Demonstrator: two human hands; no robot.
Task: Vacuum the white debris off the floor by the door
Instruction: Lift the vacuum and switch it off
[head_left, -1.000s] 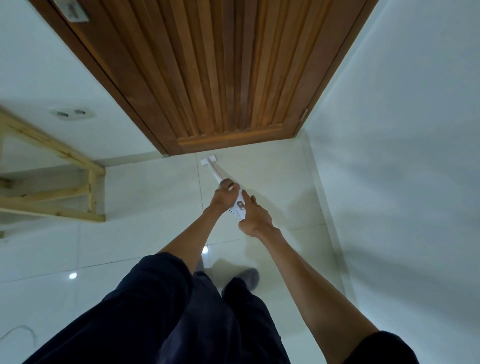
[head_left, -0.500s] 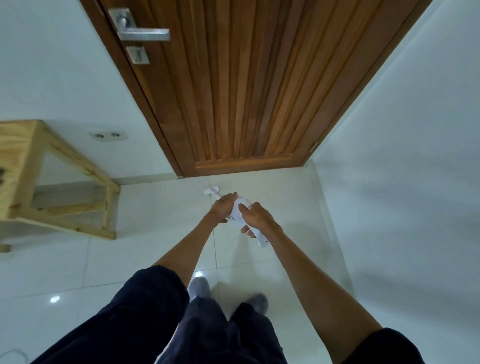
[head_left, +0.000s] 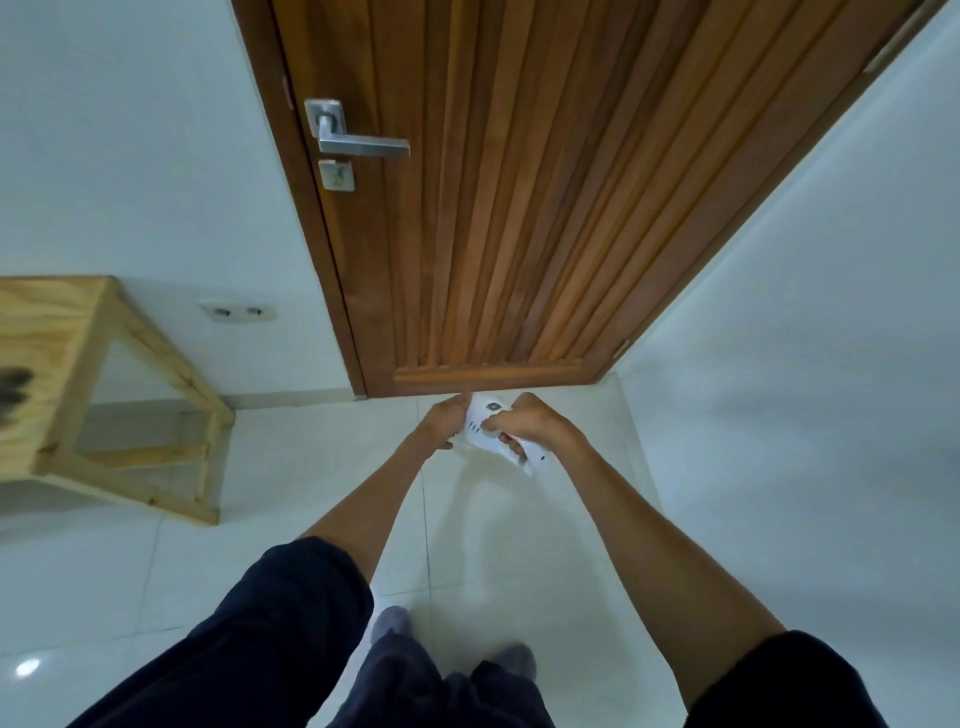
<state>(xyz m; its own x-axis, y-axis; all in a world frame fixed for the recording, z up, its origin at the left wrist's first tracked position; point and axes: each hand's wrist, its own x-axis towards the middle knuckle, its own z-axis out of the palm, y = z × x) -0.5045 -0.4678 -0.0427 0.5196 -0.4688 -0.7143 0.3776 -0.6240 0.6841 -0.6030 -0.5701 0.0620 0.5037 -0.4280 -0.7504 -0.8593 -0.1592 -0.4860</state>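
A small white handheld vacuum is held up in front of me, just below the bottom edge of the brown wooden door. My left hand grips its front part and hides the nozzle. My right hand is wrapped around its handle, whose white end sticks out below the fingers. I see no white debris on the pale tiled floor; the patch right under my hands is hidden.
A light wooden table stands at the left by the wall, with a wall socket behind it. The door has a metal lever handle. A white wall runs close on the right. My socked feet stand on the tiles.
The view has tilted up, so the door handle now shows. The vacuum has been lifted from the floor and drawn in; its long nozzle no longer shows past my left hand.
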